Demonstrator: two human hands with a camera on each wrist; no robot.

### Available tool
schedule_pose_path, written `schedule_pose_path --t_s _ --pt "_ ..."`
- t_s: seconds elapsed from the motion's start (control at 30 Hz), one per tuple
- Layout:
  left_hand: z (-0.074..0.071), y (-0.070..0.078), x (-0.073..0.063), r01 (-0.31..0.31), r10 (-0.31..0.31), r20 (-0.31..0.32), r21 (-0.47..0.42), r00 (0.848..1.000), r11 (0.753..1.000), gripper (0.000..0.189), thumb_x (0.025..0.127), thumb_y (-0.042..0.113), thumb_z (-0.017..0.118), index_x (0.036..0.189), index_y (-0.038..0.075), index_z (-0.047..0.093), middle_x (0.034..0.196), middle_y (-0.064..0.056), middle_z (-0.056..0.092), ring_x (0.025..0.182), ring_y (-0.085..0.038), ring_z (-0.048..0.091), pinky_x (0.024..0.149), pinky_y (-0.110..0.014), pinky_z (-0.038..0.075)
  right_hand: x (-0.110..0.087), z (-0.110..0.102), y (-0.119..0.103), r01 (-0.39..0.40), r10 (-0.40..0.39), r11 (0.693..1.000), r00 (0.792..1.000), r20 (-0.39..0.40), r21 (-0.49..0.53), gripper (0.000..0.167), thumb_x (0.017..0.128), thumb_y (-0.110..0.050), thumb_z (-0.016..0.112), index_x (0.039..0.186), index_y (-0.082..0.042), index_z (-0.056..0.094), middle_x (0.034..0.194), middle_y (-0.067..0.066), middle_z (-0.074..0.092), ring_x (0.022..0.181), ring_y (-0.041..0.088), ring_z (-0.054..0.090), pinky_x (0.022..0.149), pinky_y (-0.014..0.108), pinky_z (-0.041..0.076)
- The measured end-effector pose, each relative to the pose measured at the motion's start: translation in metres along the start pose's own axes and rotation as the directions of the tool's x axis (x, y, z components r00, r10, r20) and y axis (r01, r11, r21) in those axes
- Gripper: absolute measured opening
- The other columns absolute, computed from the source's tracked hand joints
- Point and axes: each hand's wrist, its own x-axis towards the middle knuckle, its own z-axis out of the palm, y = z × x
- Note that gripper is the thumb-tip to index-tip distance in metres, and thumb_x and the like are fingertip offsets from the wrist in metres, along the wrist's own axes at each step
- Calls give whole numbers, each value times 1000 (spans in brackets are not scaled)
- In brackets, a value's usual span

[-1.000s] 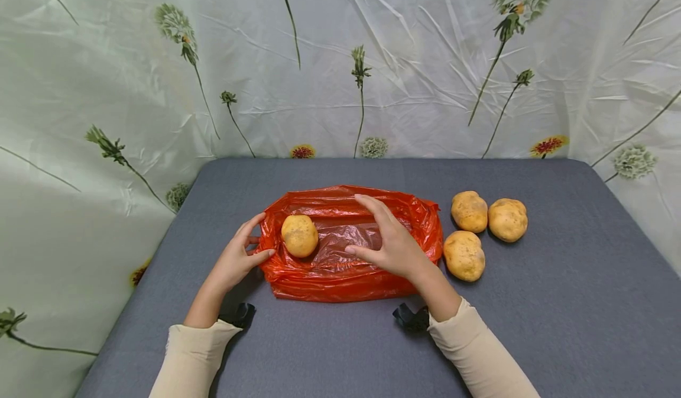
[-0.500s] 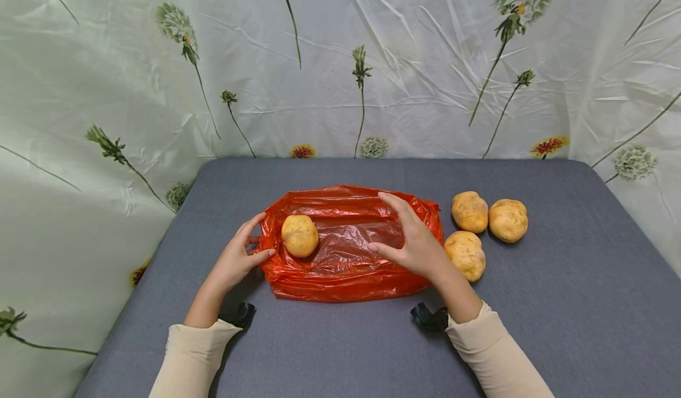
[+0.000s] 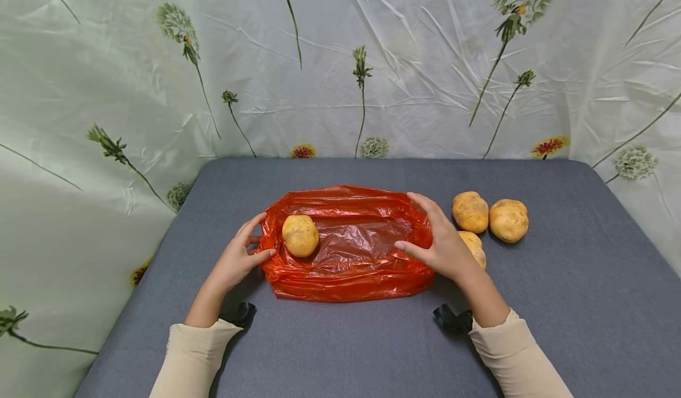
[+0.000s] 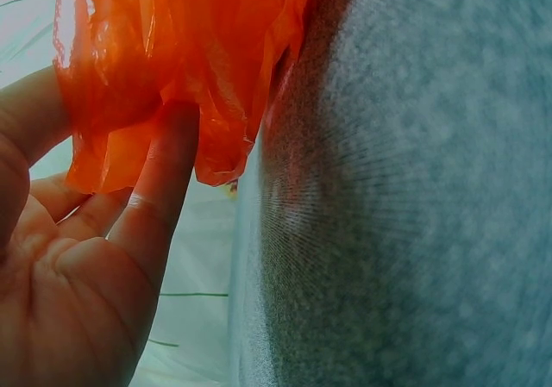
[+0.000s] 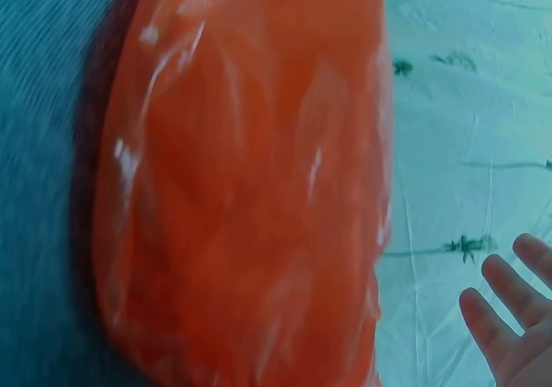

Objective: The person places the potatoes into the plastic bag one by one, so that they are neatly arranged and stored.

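Note:
A red plastic bag lies spread on the table with its mouth facing up. One potato sits inside it at the left end. My left hand holds the bag's left rim, and the left wrist view shows its fingers around the thin red film. Over the bag's right end is my right hand, fingers spread and nothing between them. It partly covers a potato beside the bag. In the right wrist view, fingertips show apart from the bag's side.
Two more potatoes, one nearer and one farther right, lie on the grey table right of the bag. A flower-printed curtain hangs behind and to the left. Each wrist bears a black camera mount.
My right hand has moved to the right across the bag, from above its middle to its right end, covering part of the nearest potato. My left hand and the bagged potato have not moved.

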Motion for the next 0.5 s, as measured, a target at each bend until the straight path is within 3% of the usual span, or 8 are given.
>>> schedule_pose_path --t_s 0.17,0.4,0.5 --pt "0 9 -3 1 -1 1 21 1000 1000 71 80 -3 64 139 -1 24 137 -24 23 104 -41 44 81 -52 42 -6 -8 5 -29 29 1000 999 -14 -6 85 70 -19 78 139 -10 29 134 12 37 120 28 37 97 41 29" --pt "0 9 -3 4 -4 1 19 1000 1000 71 80 -2 64 139 -1 24 137 -24 23 104 -40 44 81 -52 42 -16 -18 12 -89 88 996 996 -30 -23 85 69 -15 78 138 -10 30 134 10 39 120 27 37 93 50 30" --pt "-1 9 -3 6 -6 -1 21 1000 1000 72 80 -2 64 139 -1 24 137 -25 23 104 -40 44 81 -52 42 -22 -22 17 -92 91 995 995 -30 -34 83 69 -14 78 137 -7 31 131 14 41 118 30 39 93 47 32"
